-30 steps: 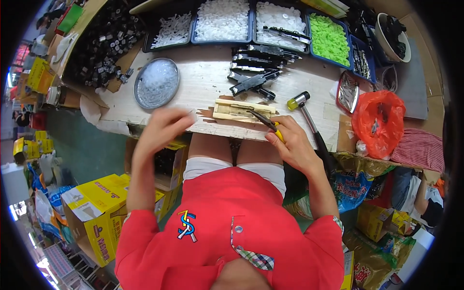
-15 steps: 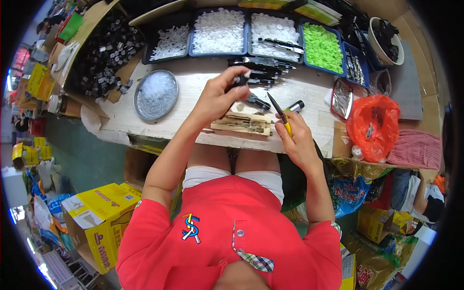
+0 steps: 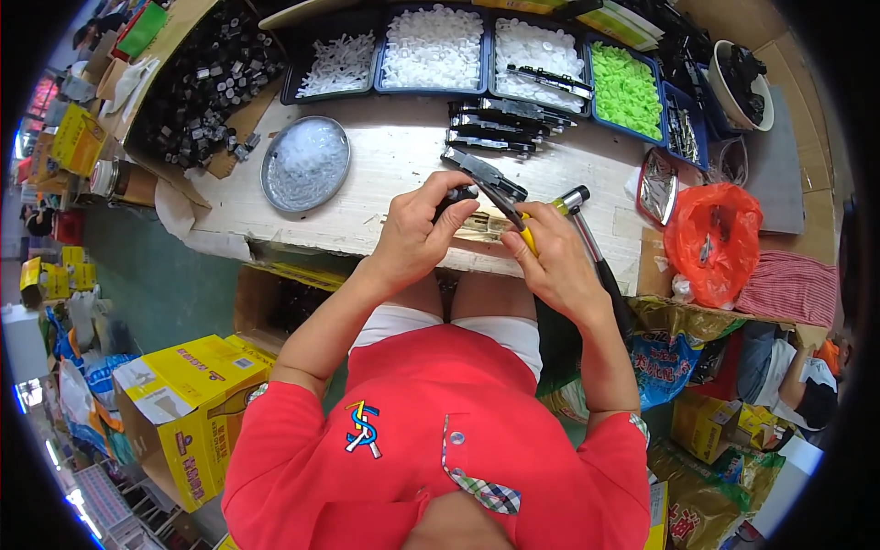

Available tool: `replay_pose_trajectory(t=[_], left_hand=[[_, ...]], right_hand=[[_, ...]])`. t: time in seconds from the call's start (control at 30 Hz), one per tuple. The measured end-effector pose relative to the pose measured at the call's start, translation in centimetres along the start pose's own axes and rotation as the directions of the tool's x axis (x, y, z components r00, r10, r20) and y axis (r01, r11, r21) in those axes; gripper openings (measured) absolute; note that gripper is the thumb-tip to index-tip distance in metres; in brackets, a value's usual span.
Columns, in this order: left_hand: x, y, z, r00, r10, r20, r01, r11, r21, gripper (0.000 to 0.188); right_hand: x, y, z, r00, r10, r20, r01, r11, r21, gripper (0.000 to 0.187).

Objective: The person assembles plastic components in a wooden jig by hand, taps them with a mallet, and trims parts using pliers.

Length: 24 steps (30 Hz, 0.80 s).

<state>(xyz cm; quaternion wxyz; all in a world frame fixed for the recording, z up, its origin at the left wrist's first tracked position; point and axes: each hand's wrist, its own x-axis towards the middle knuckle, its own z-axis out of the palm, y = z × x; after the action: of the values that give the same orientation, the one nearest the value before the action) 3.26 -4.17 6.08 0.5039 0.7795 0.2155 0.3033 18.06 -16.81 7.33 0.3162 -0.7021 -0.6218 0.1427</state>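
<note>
My left hand [image 3: 417, 225] is closed around a small black part [image 3: 449, 199], mostly hidden by the fingers. In my right hand [image 3: 559, 252] is a pointed dark metal tool with a yellow handle [image 3: 529, 240]. Its dark tip reaches up and left, close to the part in my left hand; whether they touch I cannot tell. Partly covered by both hands, a beige block fixture [image 3: 478, 227] lies at the table's near edge. Just beyond them rests a long black and silver part [image 3: 486, 172]. A hammer [image 3: 588, 240] lies beside and under my right hand.
Along the back stand trays of white pieces [image 3: 433, 46] and green pieces [image 3: 627, 90]. Several black assemblies [image 3: 504, 124] lie before them. A round dish of clear pieces [image 3: 307, 165] sits left, near a pile of black parts [image 3: 206, 105]. A red plastic bag [image 3: 710, 238] is at right.
My left hand has come down nearer the table's edge with the black part. The yellow-handled tool in my right hand has swung left, its tip now close to that part.
</note>
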Motion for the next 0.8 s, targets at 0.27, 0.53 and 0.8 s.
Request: replay_pose_trajectory(t=[0.27,0.53,0.8], left_hand=[[-0.4,-0.3,0.0,0.983,0.179,-0.044,-0.176,0.982,0.067,0.023],[-0.8,-0.5,-0.9,0.891,-0.365,0.270,0.452,0.763,-0.462,0.017],[-3.0,-3.6,-2.6,0.709,-0.050,0.703,0.702,-0.048,-0.711,0.025]], right_hand=[[-0.6,-0.1,0.5,1.000,-0.004,0.012,0.003,1.000,0.028,0.028],[-1.2,0.1,0.3,0.987,-0.024,0.158,0.029,0.999,-0.026,0.016],[-1.4,-0.9,0.3,0.955,-0.169,0.246,0.184,0.982,-0.038,0.015]])
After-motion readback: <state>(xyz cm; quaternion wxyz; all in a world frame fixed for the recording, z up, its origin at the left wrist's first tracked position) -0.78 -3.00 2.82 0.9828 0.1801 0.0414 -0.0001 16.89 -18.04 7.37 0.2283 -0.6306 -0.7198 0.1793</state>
